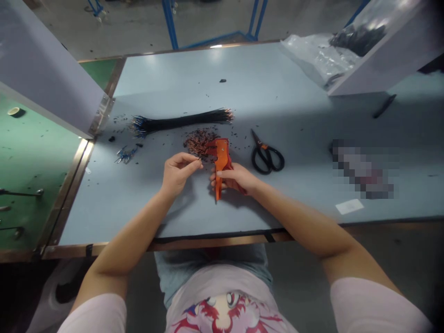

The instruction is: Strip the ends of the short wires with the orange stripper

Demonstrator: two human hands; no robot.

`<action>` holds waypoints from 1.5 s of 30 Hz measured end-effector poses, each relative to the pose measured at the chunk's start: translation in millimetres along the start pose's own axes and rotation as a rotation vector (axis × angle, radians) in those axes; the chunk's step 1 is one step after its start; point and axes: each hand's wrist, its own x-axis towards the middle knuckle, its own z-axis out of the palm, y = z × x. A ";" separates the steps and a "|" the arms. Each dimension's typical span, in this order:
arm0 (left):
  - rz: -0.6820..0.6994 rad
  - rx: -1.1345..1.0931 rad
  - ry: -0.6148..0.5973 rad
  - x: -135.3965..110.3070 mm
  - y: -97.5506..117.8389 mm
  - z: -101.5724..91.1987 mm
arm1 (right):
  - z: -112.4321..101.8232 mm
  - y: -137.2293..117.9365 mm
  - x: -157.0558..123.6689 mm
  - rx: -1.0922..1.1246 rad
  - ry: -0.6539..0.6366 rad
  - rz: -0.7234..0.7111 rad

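My right hand (233, 178) is closed round the handles of an orange wire stripper (219, 162), whose jaws point away from me. My left hand (177, 172) pinches a thin dark wire (199, 158) and holds its end at the stripper's jaws. Just beyond the jaws lies a heap of short copper-tipped wire pieces (198, 140). Farther back a long bundle of black wires (180, 121) lies across the table, with blue ends at the left and copper ends at the right.
Black-handled scissors (265, 155) lie right of the stripper. A few blue terminals (125, 154) lie at the left. A clear plastic bag (317, 55) and a grey bin (381, 51) stand at the back right. A white label (349, 206) lies near the front edge.
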 end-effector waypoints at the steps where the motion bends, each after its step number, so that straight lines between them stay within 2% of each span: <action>1: -0.003 -0.001 -0.001 0.1 0.0 0.4 | -0.1 0.2 0.0 0.000 -0.001 -0.001; 5: -0.026 0.029 0.017 0.5 0.5 2.8 | 0.3 0.3 -0.4 -0.006 0.003 0.004; 9: -0.112 0.093 0.045 0.7 -4.9 6.3 | -0.1 -0.1 -0.4 0.000 0.012 0.007; 13: -0.191 0.114 -0.040 -1.9 -15.2 10.6 | -2.0 0.3 -1.2 0.057 -0.043 -0.010; 16: -0.151 0.139 -0.076 -5.2 -18.4 13.4 | -0.9 1.6 -5.4 0.144 -0.158 0.017; 20: -0.081 0.139 -0.065 -8.2 -16.1 14.4 | 4.0 3.8 -13.7 0.160 -0.284 0.038; 27: -0.042 0.114 -0.147 -10.3 -10.9 15.0 | 8.7 6.8 -20.3 0.173 -0.345 0.001; 33: -0.025 0.117 -0.215 -12.4 -12.5 14.5 | 8.9 8.4 -21.8 0.195 -0.342 -0.005; 39: -0.027 0.181 -0.199 -6.8 -8.3 13.3 | 7.4 6.7 -19.8 0.235 -0.342 0.004; 42: 0.006 0.317 -0.141 -19.2 4.0 16.6 | 11.9 10.8 -24.0 0.252 -0.324 -0.016; 45: -0.066 0.493 -0.069 -28.7 -1.9 6.2 | 8.8 9.9 -14.5 0.173 -0.367 0.115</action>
